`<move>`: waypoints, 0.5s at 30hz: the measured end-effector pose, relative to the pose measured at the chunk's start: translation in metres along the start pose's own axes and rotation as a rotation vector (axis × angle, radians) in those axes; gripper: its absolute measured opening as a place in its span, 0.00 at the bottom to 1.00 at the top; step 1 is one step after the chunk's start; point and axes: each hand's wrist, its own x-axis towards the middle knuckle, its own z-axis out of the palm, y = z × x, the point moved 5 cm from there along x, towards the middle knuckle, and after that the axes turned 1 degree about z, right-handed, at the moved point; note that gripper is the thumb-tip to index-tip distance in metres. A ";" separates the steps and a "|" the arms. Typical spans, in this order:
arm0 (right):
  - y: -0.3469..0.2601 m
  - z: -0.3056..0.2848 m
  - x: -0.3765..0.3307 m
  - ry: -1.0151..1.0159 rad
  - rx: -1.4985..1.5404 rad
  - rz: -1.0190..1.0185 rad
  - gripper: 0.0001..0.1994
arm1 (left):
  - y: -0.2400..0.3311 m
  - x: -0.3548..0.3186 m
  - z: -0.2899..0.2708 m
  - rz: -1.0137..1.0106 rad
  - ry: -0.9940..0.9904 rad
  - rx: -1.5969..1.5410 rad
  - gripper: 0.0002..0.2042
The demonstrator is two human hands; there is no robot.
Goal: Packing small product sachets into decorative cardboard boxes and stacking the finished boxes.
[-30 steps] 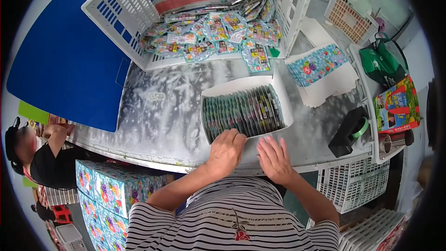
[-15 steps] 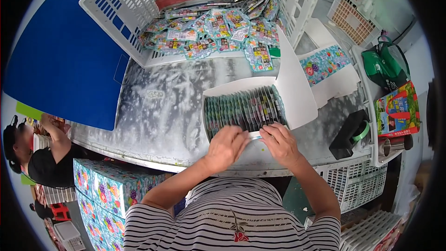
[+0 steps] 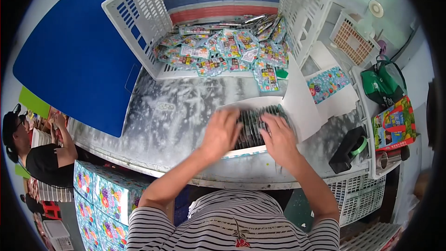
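Observation:
An open white cardboard box (image 3: 251, 151) stands near the front edge of the table. Inside it, a tight row of thin flat packets (image 3: 252, 128) stands on edge. My left hand (image 3: 220, 132) is over the box's left end, fingers stretched across the packets' tops and slightly blurred. Over the right end lies my right hand (image 3: 280, 138), its thumb and fingers apart on the packets. Neither hand grips a packet that I can see. The box's lid flap (image 3: 299, 107) rises on the right side.
Behind, a white plastic crate (image 3: 139, 18) lies on its side, with loose colourful packets (image 3: 227, 46) spilling forward. A black tape dispenser (image 3: 346, 151) stands at right, near a printed carton piece (image 3: 327, 86). At left are a blue board (image 3: 74, 56), stacked printed cartons (image 3: 109, 195) and another person (image 3: 46, 158).
Both hands have left the box's front edge and moved up over the packets, spreading apart. The view has shifted, so the table sits lower in the picture.

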 end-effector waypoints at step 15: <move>0.056 0.075 0.029 -0.067 -0.481 0.048 0.28 | -0.061 0.008 0.045 -0.093 -0.242 0.122 0.17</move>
